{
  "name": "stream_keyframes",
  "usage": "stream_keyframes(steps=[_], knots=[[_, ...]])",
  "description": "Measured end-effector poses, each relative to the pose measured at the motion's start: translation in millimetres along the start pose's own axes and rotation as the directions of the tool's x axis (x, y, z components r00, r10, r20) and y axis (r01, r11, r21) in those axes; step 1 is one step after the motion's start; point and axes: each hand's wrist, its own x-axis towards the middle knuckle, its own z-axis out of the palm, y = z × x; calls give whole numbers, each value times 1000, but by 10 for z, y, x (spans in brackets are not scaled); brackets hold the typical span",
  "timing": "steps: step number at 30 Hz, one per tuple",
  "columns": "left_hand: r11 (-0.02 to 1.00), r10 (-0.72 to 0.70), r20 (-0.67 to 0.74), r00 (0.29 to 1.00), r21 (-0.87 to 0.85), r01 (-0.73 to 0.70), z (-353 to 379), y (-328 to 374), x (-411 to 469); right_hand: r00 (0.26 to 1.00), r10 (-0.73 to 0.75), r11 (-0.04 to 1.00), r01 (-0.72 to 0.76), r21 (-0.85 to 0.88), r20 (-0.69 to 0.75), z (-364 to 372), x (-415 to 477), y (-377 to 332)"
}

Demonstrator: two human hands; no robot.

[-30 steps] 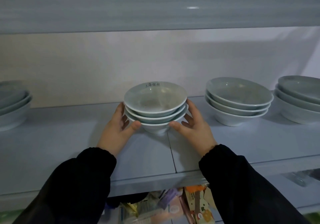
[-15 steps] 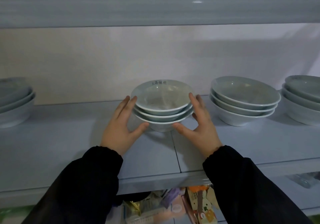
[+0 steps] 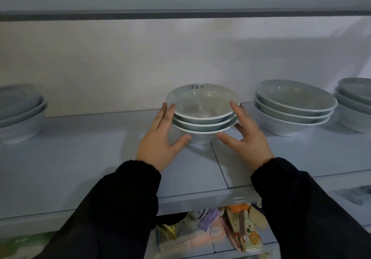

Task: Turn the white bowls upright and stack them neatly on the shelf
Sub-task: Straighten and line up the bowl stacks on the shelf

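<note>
A stack of three upright white bowls (image 3: 202, 106) stands mid-shelf on the pale shelf board (image 3: 80, 158), dark lettering on the top bowl's far inner rim. My left hand (image 3: 160, 138) lies against the stack's left side, fingers straight along the rims, thumb by the bottom bowl's foot. On the right side my right hand (image 3: 249, 138) mirrors it, straight fingers touching the rims and the thumb pointing at the base. Both sleeves are black.
Another stack of three upright bowls (image 3: 293, 108) stands to the right, with a further stack (image 3: 355, 106) at the right edge and one more (image 3: 18, 116) at the far left. An upper shelf hangs close above. Snack packets (image 3: 236, 228) fill the level below.
The bowl stack has slid back toward the wall between my hands. My fingers have straightened from a cupping hold to lying flat against its sides.
</note>
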Motion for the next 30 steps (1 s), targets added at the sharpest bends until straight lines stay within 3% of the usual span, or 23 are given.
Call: stream_keyframes(steps=[9, 13, 19, 23, 30], knots=[[999, -30, 40, 999, -22, 31, -17, 16, -23, 1000, 10, 1000, -10, -6, 30, 3, 11, 16], [997, -71, 26, 997, 5, 71, -91, 86, -50, 998, 4, 988, 5, -157, 55, -11, -7, -58], [967, -181, -8, 983, 180, 179, -577, 85, -147, 987, -142, 884, 159, -439, 72, -26, 132, -409], [935, -217, -75, 973, 269, 229, -1024, 84, -250, 962, -238, 875, 272, -401, 134, 92, 271, -755], [899, -280, -196, 940, 291, 329, -1623, 31, -658, 914, -267, 892, 354, -282, 306, 625, 202, -1152]])
